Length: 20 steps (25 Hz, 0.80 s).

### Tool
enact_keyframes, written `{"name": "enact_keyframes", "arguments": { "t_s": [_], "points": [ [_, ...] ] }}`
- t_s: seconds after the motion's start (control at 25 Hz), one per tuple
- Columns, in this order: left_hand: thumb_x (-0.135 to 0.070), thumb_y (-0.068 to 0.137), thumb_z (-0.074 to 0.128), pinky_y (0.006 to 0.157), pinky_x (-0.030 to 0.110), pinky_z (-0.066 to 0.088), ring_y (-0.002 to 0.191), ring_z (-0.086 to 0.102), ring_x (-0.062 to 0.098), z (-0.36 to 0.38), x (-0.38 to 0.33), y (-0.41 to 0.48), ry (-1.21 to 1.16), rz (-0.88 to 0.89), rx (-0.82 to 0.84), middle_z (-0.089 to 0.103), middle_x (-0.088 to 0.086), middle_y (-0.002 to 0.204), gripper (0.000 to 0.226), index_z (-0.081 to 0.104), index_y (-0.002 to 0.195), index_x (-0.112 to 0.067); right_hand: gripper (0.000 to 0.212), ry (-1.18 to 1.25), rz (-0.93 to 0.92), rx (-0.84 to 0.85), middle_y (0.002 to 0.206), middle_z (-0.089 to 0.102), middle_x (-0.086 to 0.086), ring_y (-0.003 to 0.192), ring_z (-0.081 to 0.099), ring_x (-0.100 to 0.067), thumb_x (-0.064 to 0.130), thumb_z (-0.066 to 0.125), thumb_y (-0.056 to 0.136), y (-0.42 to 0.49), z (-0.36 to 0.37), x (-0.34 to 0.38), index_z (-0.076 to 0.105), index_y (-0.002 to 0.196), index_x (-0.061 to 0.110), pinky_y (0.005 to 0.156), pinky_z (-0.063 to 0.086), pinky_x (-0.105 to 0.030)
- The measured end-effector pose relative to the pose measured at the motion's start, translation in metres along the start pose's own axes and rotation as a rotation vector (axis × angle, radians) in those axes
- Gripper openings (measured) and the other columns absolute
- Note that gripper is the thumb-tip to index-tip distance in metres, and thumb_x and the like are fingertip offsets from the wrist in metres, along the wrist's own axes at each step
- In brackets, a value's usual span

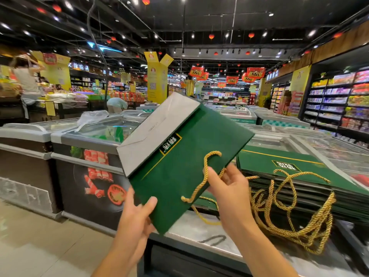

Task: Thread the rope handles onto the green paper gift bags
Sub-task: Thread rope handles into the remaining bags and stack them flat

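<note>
Observed: one flat, folded green paper gift bag (179, 172) is held tilted in the air above the steel counter (191, 228), its grey base flap (157, 128) turned to the far left.

The left hand (135, 214) pinches the bag's near left corner, thumb on the face.

The right hand (229, 190) is at the bag's right edge, its fingers (232, 174) curled round one run of a gold twisted rope handle (205, 166). The rope loops across the bag's face and ends in a knot (185, 199) near the lower edge. Whether either end has passed through a hole cannot be told.

A stack of flat green bags (283, 166) lies on the counter to the right, with gold ropes (311, 222) hanging over its near edge.

Assessment: this handle is probably still being threaded. The bag should be kept flat and steady in the left hand. The rope should be fed by its tip, close to the hole, and drawn until the knot seats. Pulling at an angle may tear the paper.
</note>
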<state>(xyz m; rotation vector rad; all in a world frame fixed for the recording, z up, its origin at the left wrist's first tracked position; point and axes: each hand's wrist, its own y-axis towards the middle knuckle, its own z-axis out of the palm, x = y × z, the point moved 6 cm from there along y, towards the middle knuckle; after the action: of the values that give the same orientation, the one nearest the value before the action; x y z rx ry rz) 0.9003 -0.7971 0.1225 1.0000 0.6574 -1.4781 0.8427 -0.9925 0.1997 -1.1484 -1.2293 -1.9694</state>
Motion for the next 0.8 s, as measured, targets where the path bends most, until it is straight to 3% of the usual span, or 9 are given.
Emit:
{"name": "enact_keyframes", "arguments": {
  "t_s": [0.12, 0.2, 0.28, 0.4, 0.52, 0.64, 0.72, 0.8],
  "points": [
    [0.006, 0.1, 0.045, 0.087, 0.041, 0.059, 0.114, 0.069, 0.021, -0.03, -0.021, 0.007, 0.027, 0.092, -0.064, 0.07, -0.003, 0.127, 0.052, 0.056, 0.134, -0.031, 0.013, -0.139, 0.189, 0.136, 0.1, 0.078, -0.008, 0.093, 0.075, -0.023, 0.015, 0.07, 0.094, -0.012, 0.004, -0.02, 0.071, 0.107, 0.011, 0.079, 0.063, -0.043],
    [0.003, 0.102, 0.044, 0.08, 0.033, 0.062, 0.108, 0.071, 0.017, -0.05, -0.028, 0.015, 0.097, 0.09, -0.122, 0.073, -0.006, 0.121, 0.049, 0.061, 0.125, -0.036, 0.019, -0.353, 0.304, 0.26, 0.092, 0.078, -0.008, 0.073, 0.073, -0.015, 0.027, 0.071, 0.094, -0.023, 0.002, -0.037, 0.072, 0.1, 0.009, 0.064, 0.061, -0.039],
    [0.0, 0.103, 0.043, 0.073, 0.029, 0.062, 0.102, 0.073, 0.016, -0.065, -0.026, 0.022, 0.159, 0.047, -0.163, 0.074, -0.006, 0.117, 0.045, 0.063, 0.119, -0.037, 0.027, -0.618, 0.339, 0.395, 0.084, 0.078, -0.005, 0.058, 0.066, -0.012, 0.037, 0.069, 0.094, -0.032, -0.003, -0.048, 0.074, 0.092, 0.011, 0.051, 0.053, -0.027],
    [-0.001, 0.103, 0.045, 0.078, 0.032, 0.056, 0.101, 0.071, 0.018, -0.072, -0.012, 0.028, 0.285, -0.039, -0.17, 0.075, -0.001, 0.115, 0.039, 0.066, 0.111, -0.032, 0.035, -0.916, 0.272, 0.538, 0.071, 0.076, -0.002, 0.056, 0.068, -0.014, 0.043, 0.064, 0.095, -0.038, -0.011, -0.05, 0.075, 0.076, 0.015, 0.055, 0.048, -0.014],
    [0.0, 0.101, 0.049, 0.073, 0.031, 0.055, 0.091, 0.071, 0.019, -0.07, 0.0, 0.027, 0.488, -0.067, -0.16, 0.074, 0.002, 0.106, 0.036, 0.064, 0.106, -0.032, 0.022, -0.949, 0.161, 0.571, 0.067, 0.074, -0.001, 0.054, 0.065, -0.008, 0.033, 0.066, 0.094, -0.037, -0.017, -0.043, 0.074, 0.078, 0.019, 0.061, 0.05, -0.016],
    [-0.002, 0.1, 0.054, 0.063, 0.021, 0.056, 0.075, 0.073, 0.009, -0.059, 0.003, 0.024, 0.569, -0.034, -0.112, 0.074, 0.0, 0.096, 0.029, 0.062, 0.106, -0.029, 0.009, -0.964, -0.091, 0.509, 0.084, 0.072, 0.012, 0.077, 0.063, 0.001, 0.03, 0.068, 0.093, -0.031, -0.017, -0.034, 0.074, 0.097, 0.025, 0.073, 0.046, -0.016],
    [-0.008, 0.1, 0.056, 0.059, 0.019, 0.054, 0.069, 0.072, 0.005, -0.051, 0.002, 0.025, 0.705, 0.013, -0.107, 0.074, -0.003, 0.09, 0.024, 0.063, 0.099, -0.031, 0.031, -0.991, -0.102, 0.649, 0.121, 0.064, 0.021, 0.113, 0.053, 0.008, 0.041, 0.068, 0.094, -0.033, -0.014, -0.046, 0.067, 0.123, 0.032, 0.098, 0.039, -0.016],
    [-0.02, 0.097, 0.059, 0.066, 0.029, 0.051, 0.078, 0.068, 0.013, -0.047, -0.002, 0.029, 1.03, 0.057, -0.144, 0.071, -0.004, 0.09, 0.013, 0.065, 0.103, -0.029, 0.052, -1.044, -0.037, 0.81, 0.145, 0.05, 0.02, 0.136, 0.04, 0.003, 0.055, 0.067, 0.091, -0.042, -0.012, -0.064, 0.056, 0.138, 0.038, 0.116, 0.03, -0.026]
  ]
}}
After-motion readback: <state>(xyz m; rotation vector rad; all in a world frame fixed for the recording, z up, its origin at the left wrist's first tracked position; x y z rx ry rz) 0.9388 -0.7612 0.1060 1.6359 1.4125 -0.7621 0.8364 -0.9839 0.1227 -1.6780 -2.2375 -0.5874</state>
